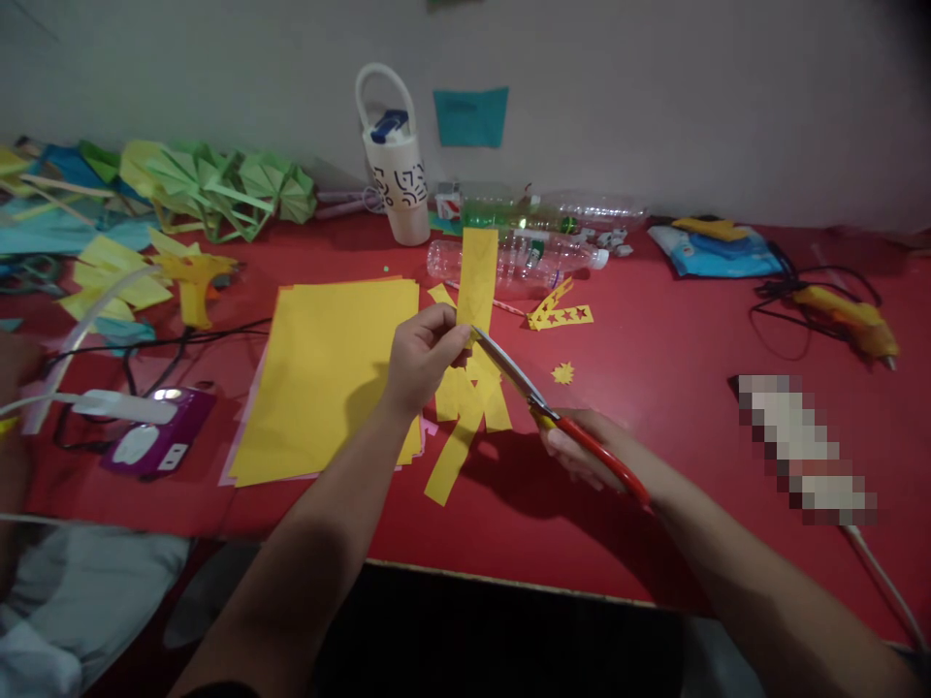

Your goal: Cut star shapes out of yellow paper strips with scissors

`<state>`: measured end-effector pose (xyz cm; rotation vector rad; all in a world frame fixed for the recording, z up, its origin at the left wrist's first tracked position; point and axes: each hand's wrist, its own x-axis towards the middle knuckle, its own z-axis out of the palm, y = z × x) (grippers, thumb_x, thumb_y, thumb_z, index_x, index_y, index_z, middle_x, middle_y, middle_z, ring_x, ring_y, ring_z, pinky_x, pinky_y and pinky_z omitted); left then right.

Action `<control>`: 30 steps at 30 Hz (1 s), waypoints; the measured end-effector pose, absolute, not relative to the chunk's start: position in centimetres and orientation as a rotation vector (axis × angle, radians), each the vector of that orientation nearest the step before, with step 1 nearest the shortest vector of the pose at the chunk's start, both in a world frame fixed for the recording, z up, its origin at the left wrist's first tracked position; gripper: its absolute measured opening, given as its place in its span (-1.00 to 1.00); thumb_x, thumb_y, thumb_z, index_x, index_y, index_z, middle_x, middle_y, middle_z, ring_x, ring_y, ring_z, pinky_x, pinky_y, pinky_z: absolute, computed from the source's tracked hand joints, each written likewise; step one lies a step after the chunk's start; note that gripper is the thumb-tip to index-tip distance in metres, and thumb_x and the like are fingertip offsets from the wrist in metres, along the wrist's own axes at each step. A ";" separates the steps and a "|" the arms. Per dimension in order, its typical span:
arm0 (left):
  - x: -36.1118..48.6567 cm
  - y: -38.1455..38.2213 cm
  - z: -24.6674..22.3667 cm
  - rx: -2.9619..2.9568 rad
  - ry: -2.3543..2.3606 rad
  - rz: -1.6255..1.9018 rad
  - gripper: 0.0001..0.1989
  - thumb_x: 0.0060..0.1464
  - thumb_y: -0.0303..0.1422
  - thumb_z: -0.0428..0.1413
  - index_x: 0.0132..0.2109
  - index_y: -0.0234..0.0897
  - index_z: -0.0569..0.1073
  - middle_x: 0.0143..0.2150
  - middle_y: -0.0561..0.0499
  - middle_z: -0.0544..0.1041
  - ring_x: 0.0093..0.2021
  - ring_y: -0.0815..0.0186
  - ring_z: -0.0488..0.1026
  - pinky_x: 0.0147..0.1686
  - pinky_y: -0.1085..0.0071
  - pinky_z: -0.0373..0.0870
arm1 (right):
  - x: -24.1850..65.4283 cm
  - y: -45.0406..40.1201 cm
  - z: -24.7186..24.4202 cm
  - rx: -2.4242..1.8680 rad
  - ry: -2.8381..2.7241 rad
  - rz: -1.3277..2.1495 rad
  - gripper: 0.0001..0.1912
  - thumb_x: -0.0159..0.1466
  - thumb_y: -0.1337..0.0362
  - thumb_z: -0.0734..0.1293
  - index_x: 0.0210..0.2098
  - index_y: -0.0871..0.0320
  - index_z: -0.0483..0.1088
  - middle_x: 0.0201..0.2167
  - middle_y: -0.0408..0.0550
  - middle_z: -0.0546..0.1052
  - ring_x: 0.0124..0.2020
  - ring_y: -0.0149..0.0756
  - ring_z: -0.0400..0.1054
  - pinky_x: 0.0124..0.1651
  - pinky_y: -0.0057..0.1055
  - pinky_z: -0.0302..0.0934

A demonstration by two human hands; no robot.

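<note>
My left hand [429, 354] pinches a yellow paper strip [478, 276] near its lower end, so the strip stands upright above the fingers. In my right hand [582, 451] is a pair of scissors [534, 393] with red handles. Its blade tips meet the paper right beside my left fingertips; whether the blades are fully closed is hard to make out. Beneath both hands, several cut yellow strips [455, 460] lie crossed on the red table [582, 562]. A stack of yellow paper sheets [327, 378] rests left of them, partly behind my left forearm.
Star-punched strips [571, 318] and a small yellow cutout [562, 373] lie to the right. Plastic bottles [520, 257] and a white tumbler [399, 179] are behind. Glue guns [848, 320] with cords flank the area. A purple power strip [156, 436] sits left, near another person's arm [15, 388].
</note>
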<state>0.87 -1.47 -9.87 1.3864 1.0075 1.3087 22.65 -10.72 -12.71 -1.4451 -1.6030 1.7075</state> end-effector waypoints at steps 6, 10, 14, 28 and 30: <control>0.9 -1.6 -9.8 1.358 0.999 1.305 -0.82 -0.16 -0.37 0.12 -0.59 -0.24 0.26 -0.66 0.14 0.32 -0.67 0.50 0.31 -0.66 0.54 0.34 | 22.6 -10.6 -12.0 -1.478 -1.679 1.669 -0.37 0.15 -0.38 0.22 -0.50 0.11 0.17 -0.69 -0.26 0.23 -0.71 -0.53 0.06 -0.66 -0.51 -0.06; 1.0 -1.5 -9.7 1.346 0.988 1.313 -0.81 -0.17 -0.35 0.13 -0.59 -0.24 0.27 -0.67 0.14 0.33 -0.68 0.50 0.31 -0.67 0.53 0.33 | 22.4 -10.7 -11.7 -1.444 -1.702 1.643 -0.37 0.16 -0.37 0.21 -0.51 0.10 0.15 -0.67 -0.27 0.22 -0.69 -0.53 0.04 -0.63 -0.50 -0.04; 1.0 -1.5 -9.8 1.334 0.970 1.317 -0.82 -0.15 -0.37 0.12 -0.59 -0.23 0.27 -0.68 0.14 0.32 -0.68 0.49 0.31 -0.67 0.51 0.31 | 22.4 -10.7 -11.9 -1.448 -1.683 1.628 -0.42 0.20 -0.30 0.24 -0.51 0.10 0.15 -0.66 -0.26 0.22 -0.69 -0.52 0.06 -0.64 -0.50 -0.04; 1.0 -1.5 -10.0 1.336 0.972 1.293 -0.82 -0.15 -0.36 0.12 -0.59 -0.23 0.28 -0.68 0.15 0.32 -0.69 0.50 0.29 -0.66 0.52 0.32 | 22.1 -10.6 -11.2 -1.480 -1.645 1.640 -0.40 0.15 -0.32 0.27 -0.53 0.09 0.12 -0.66 -0.28 0.18 -0.68 -0.52 0.04 -0.66 -0.51 -0.07; 1.1 -1.5 -10.0 1.345 0.974 1.292 -0.82 -0.15 -0.37 0.12 -0.59 -0.23 0.27 -0.68 0.15 0.31 -0.69 0.50 0.29 -0.67 0.53 0.31 | 22.1 -10.6 -11.2 -1.505 -1.620 1.667 -0.39 0.13 -0.34 0.27 -0.53 0.09 0.12 -0.67 -0.28 0.17 -0.69 -0.52 0.03 -0.67 -0.51 -0.08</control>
